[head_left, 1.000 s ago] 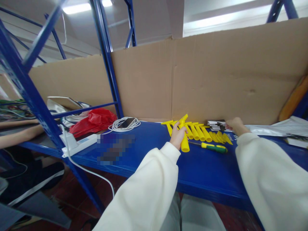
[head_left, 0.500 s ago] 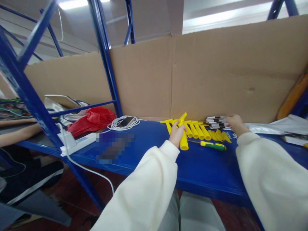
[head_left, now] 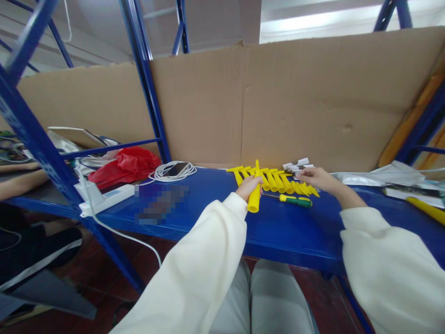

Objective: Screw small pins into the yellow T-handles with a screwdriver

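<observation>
My left hand (head_left: 249, 186) is wrapped round a yellow tube-shaped part (head_left: 254, 202), its open round end facing me. Behind it, several similar yellow parts (head_left: 279, 182) lie in a row on the blue table (head_left: 208, 190). Small flat yellow pieces (head_left: 305, 189) continue the row to the right. My right hand (head_left: 318, 178) is closed at the white and black pieces (head_left: 297, 166); what its fingertips hold is too small to make out. A green and yellow screwdriver (head_left: 296, 200) lies in front of the row.
A coiled white cable (head_left: 174, 170), a phone, a red bag (head_left: 128, 164) and a white power strip (head_left: 116, 196) are on the left. Plastic bags (head_left: 385, 175) lie at the right. Cardboard (head_left: 295, 102) stands behind. Another person's arm (head_left: 24, 184) shows at far left.
The view has shifted. My right hand has moved left over the white and black pieces, some of which now lie askew. My left hand still grips the yellow part, now turned more upright.
</observation>
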The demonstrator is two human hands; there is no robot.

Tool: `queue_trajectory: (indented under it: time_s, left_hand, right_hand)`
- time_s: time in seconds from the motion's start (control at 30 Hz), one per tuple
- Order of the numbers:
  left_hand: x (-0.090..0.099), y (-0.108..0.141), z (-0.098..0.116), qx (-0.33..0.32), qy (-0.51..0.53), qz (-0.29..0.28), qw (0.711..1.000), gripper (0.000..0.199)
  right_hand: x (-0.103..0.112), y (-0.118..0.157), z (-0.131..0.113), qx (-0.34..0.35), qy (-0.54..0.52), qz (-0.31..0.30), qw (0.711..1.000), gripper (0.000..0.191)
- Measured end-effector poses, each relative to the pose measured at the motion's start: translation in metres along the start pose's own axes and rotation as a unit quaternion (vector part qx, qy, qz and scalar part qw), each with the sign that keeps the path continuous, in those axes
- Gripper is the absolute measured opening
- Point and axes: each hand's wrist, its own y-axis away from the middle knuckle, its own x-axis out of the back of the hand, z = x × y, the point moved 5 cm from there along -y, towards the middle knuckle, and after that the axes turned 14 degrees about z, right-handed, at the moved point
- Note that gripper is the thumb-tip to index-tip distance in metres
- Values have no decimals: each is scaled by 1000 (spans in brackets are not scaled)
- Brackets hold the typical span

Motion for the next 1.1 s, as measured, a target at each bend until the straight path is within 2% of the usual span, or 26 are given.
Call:
queue_trajectory:
  time_s: [0.07, 0.13, 0.2, 0.3, 0.47, 0.73, 0.97, 1.1]
  left_hand:
    - [4, 2, 1, 2, -15, -4, 1000, 20]
    - [9, 3, 2, 4, -27, -19, 999, 21]
    - [15, 2, 3, 9, -44, -27, 999, 20]
    - [24, 0, 3, 19, -69, -23, 997, 18]
    - [27, -4, 2, 20, -74, -33, 997, 22]
    - [26, -7, 0, 13, -71, -32, 997, 18]
    - [19, 0, 2, 1, -87, -101, 991, 24]
    - [18, 1, 3, 1, -94, -116, 989, 24]
  right_hand:
    - [-13, 15, 0, 42, -3, -107, 993, 16]
    - [-23, 25, 4, 83, 21, -186, 979, 24]
    - [-30, 28, 10, 119, 72, -231, 963, 34]
    - [-34, 28, 16, 153, 152, -249, 944, 39]
    - [-29, 28, 12, 202, 203, -186, 940, 28]
    - [-23, 24, 7, 232, 161, -27, 959, 25]
    - [-26, 23, 8, 269, 130, 5, 954, 20]
    - [-25, 21, 9, 274, 118, 11, 954, 18]
